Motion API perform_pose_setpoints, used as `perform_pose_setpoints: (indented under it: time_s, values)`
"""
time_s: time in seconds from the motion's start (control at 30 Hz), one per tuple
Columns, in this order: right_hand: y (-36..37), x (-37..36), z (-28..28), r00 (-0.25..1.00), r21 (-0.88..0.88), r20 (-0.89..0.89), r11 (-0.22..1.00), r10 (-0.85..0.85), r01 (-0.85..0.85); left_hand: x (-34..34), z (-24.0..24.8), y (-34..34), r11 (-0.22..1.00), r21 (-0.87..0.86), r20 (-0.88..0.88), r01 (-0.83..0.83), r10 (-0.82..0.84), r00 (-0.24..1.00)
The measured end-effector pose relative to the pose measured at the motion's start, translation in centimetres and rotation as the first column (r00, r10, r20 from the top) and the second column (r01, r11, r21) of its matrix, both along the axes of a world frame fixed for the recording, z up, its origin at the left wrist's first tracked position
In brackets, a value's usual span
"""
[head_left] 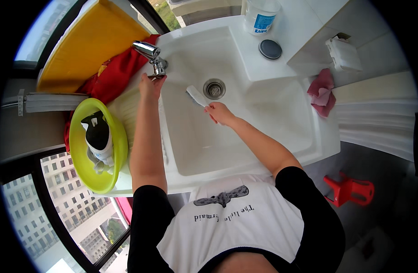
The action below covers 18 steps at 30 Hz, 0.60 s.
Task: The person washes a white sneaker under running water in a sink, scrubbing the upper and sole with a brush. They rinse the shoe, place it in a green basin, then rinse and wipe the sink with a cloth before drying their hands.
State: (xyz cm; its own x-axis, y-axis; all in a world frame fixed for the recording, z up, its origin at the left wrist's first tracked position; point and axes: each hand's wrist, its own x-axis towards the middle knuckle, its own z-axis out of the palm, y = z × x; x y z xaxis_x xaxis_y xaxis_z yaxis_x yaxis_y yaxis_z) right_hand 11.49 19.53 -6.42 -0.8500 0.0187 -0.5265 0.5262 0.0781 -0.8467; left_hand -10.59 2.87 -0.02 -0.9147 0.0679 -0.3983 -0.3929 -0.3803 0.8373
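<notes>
My right hand [219, 113] is closed round the handle of a white scrub brush [197, 95] with grey bristles. It holds the brush over the white sink [236, 145], beside the drain [214, 88]. My left hand [153, 85] reaches to the chrome faucet [155, 59] at the sink's left rim, its fingers bent round the near end, where a lever seems to be. To the left, a yellow-green basin [76, 150] holds a black and white shoe [98, 132] and something pale grey beneath it. No running water shows.
A clear plastic tub [261, 16] and a dark round lid [270, 49] sit on the back ledge. Pink cloth [322, 93] hangs over the right rim. Red fabric [115, 73] and a yellow panel [88, 45] fill the far left. A red stool [347, 190] stands lower right.
</notes>
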Motion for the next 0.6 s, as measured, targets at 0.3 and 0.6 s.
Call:
perform_pose_setpoints:
  time_s: [0.3,0.6]
  values:
    - [-0.9,-3.6,2.0,0.998,-0.025,-0.022,0.998,-0.064,0.064,-0.1,-0.1,0.2,0.998,-0.03,0.035,-0.052,0.054,0.998]
    - [-1.3,-4.6,2.3,0.997,0.06,-0.058,0.997,-0.043,0.047,0.2,-0.8,0.1,0.999,0.016,0.003,-0.05,0.05,0.999]
